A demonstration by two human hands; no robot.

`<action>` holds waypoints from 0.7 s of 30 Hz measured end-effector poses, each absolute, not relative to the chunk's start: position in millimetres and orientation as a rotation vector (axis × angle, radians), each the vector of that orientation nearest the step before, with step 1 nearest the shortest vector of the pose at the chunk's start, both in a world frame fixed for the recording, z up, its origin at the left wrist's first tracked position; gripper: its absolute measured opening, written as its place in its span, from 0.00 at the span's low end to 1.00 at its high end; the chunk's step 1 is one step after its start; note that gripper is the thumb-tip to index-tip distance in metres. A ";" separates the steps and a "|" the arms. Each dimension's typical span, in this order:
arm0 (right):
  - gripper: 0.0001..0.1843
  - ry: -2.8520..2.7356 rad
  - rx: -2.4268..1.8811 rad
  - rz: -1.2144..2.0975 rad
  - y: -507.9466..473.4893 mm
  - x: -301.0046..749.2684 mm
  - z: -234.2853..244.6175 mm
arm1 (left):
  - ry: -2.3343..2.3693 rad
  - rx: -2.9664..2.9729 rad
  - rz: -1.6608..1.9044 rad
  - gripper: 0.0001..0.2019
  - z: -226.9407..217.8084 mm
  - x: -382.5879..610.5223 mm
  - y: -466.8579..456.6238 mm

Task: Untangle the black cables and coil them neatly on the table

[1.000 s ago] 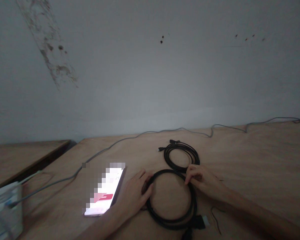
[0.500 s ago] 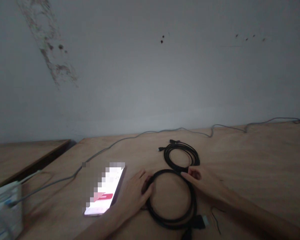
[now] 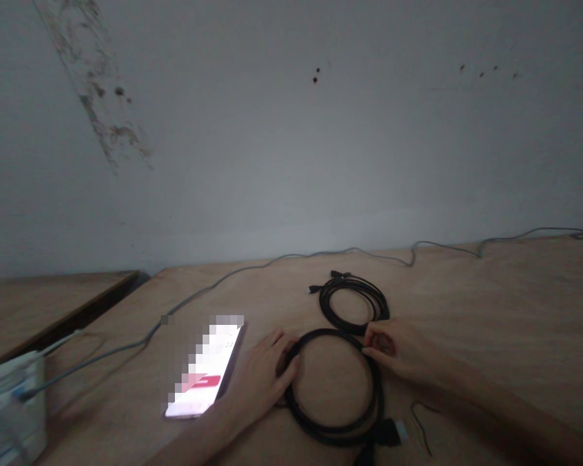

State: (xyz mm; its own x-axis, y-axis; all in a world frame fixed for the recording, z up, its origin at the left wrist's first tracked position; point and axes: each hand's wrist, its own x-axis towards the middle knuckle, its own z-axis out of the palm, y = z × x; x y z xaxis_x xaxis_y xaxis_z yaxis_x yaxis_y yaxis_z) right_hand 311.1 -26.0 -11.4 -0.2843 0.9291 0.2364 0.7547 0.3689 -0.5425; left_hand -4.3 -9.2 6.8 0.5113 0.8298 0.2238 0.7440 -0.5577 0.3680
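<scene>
A large coil of black cable (image 3: 337, 430) lies flat on the wooden table (image 3: 490, 304), with a plug at its near end (image 3: 391, 432). My left hand (image 3: 262, 375) rests on the coil's left side, fingers curled over the cable. My right hand (image 3: 398, 353) pinches the coil's upper right part between thumb and fingers. A smaller black cable coil (image 3: 354, 303) lies just behind, almost touching the large one, its two connectors pointing left.
A lit phone (image 3: 204, 372) lies left of my left hand. A thin grey cable (image 3: 272, 262) runs along the table's back edge by the wall. A white object (image 3: 10, 408) sits at the far left. A second table (image 3: 43, 304) stands lower left.
My right hand's fingers shifted slightly on the large coil's upper right part, opening briefly and then closing on the cable again. The left hand and both coils stayed put.
</scene>
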 end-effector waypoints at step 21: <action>0.09 -2.334 -1.141 0.172 -21.5 321.3 -14.6 | 1.311 2.518 0.542 0.14 10.3 -3.1 -10.5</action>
